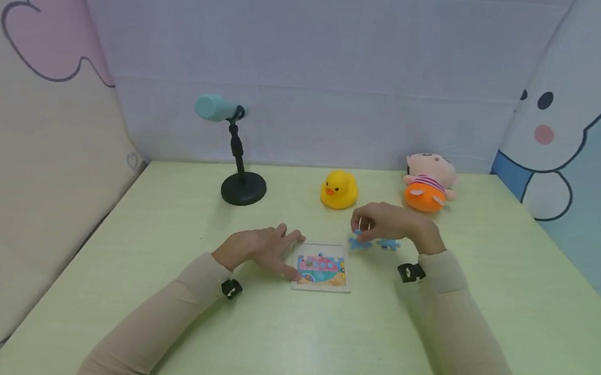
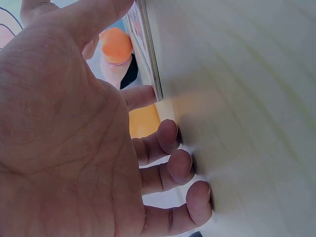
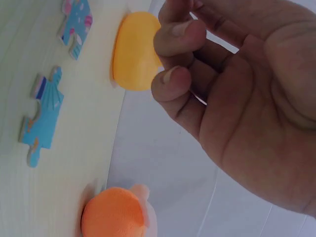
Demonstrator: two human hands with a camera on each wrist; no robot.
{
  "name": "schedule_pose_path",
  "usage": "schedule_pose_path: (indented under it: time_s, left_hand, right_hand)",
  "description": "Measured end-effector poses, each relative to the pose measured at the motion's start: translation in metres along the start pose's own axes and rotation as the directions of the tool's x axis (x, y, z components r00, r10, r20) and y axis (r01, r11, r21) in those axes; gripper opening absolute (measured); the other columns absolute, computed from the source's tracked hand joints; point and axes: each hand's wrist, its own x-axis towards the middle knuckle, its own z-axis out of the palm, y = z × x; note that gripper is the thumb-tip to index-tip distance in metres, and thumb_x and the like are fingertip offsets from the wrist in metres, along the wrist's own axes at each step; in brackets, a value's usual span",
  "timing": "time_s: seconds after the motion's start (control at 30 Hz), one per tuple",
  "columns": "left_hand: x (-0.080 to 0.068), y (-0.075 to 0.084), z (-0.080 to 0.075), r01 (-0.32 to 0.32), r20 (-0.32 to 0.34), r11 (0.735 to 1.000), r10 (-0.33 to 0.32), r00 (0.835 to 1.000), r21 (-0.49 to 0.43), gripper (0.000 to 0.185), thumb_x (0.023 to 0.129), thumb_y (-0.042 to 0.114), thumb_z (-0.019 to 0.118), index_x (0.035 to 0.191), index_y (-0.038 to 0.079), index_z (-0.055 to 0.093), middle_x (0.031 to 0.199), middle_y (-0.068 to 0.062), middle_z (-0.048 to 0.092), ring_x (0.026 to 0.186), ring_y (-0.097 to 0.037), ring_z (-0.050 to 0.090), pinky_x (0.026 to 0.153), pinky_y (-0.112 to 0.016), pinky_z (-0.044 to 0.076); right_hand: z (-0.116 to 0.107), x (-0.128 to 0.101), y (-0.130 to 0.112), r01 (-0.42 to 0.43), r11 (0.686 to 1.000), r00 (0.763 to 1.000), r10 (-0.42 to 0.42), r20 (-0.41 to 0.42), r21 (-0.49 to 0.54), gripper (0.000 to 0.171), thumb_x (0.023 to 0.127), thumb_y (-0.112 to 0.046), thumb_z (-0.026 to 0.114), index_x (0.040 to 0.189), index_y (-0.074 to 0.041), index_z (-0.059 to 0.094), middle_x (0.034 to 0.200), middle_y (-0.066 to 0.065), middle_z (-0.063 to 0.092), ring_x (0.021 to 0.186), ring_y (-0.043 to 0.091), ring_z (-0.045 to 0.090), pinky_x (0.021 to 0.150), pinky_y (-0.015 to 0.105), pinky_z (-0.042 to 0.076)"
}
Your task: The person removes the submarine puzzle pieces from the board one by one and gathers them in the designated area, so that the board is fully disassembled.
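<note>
Two hands at a small jigsaw on a green table

The left hand (image 1: pixel 261 250) rests flat, fingers spread, touching the puzzle board's (image 1: pixel 322 268) left edge. The right hand (image 1: pixel 390 223), fingers curled, hovers over two loose blue puzzle pieces (image 1: pixel 374 243) just right of the board; whether it grips anything, I cannot tell.

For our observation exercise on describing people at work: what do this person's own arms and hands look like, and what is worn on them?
Both arms are covered by long, plain beige sleeves that reach to the wrists. A small black device with white markings is worn at each wrist: one on the left, one on the right. The left hand and the right hand are bare, without gloves; no rings show.
</note>
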Motion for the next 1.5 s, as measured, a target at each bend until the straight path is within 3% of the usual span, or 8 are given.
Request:
schedule_pose_path:
  time_s: [0.27, 0.67, 1.0, 1.5]
  left_hand:
    - [0.001, 0.001, -0.001, 0.000, -0.003, 1.000, 0.000, 1.000, -0.011, 0.087, 0.084, 0.069, 0.063, 0.152, 0.028, 0.028, 0.135, -0.013, 0.042, 0.110, -0.026, 0.050, 0.092, -0.044, 0.047]
    - [0.001, 0.001, 0.000, 0.007, 0.000, 1.000, -0.007, 1.000, -0.008, 0.087, 0.085, 0.069, 0.063, 0.152, 0.028, 0.028, 0.133, -0.012, 0.043, 0.109, -0.025, 0.050, 0.092, -0.043, 0.047]
    - [0.000, 0.001, -0.002, -0.001, -0.003, 1.000, 0.001, 1.000, -0.008, 0.086, 0.085, 0.069, 0.064, 0.152, 0.027, 0.029, 0.133, -0.013, 0.043, 0.107, -0.026, 0.050, 0.091, -0.043, 0.047]
    - [0.001, 0.001, -0.001, -0.001, -0.001, 1.000, 0.001, 1.000, -0.008, 0.087, 0.084, 0.069, 0.063, 0.152, 0.027, 0.028, 0.133, -0.013, 0.043, 0.108, -0.026, 0.050, 0.092, -0.043, 0.047]
  right_hand:
    - [-0.014, -0.023, 0.015, 0.029, 0.998, 0.999, -0.027, -0.025, 0.061, 0.006, 0.095, -0.012, 0.069, 0.101, -0.011, 0.068, 0.085, 0.003, 0.060, 0.078, 0.022, 0.055, 0.066, 0.032, 0.045]
    - [-0.021, -0.043, 0.041, -0.063, 0.997, 0.997, 0.065, -0.045, 0.040, 0.017, 0.098, -0.011, 0.064, 0.111, -0.011, 0.074, 0.092, 0.003, 0.062, 0.084, 0.021, 0.056, 0.074, 0.035, 0.046]
    - [-0.024, -0.050, 0.053, -0.164, 0.984, 0.985, 0.166, -0.034, 0.064, 0.015, 0.099, -0.013, 0.064, 0.111, -0.007, 0.067, 0.094, 0.005, 0.061, 0.088, 0.027, 0.057, 0.078, 0.041, 0.049]
    - [-0.020, -0.057, 0.068, -0.169, 0.978, 0.986, 0.169, 0.010, 0.122, 0.012, 0.099, -0.009, 0.061, 0.110, -0.005, 0.066, 0.091, 0.007, 0.059, 0.078, 0.023, 0.054, 0.069, 0.034, 0.046]
